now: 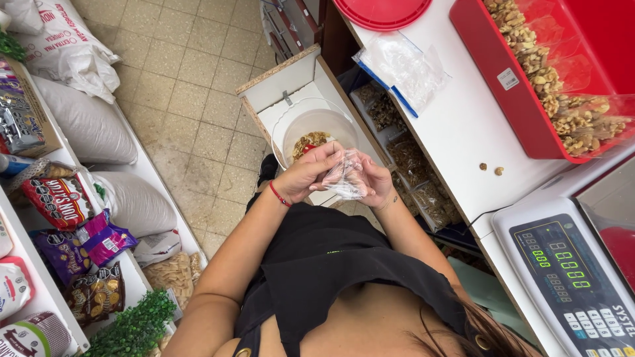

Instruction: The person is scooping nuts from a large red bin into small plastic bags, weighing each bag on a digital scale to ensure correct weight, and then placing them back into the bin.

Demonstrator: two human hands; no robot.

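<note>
Head view: your red tray (522, 99) of walnuts sits on the white counter (456, 125) up and right of the clear tub (316, 132), the scale (569, 277) lower right; just below the tub, both your left hand (301, 175) and right hand (372, 180) pinch a small clear bag (347, 177), seemingly opening it; next, I judge, spread its mouth

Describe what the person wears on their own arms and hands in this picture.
Both arms are bare, with no sleeves showing. The left hand has a thin red band around its wrist. The right hand wears no glove, and a small dark mark shows near its wrist.
</note>
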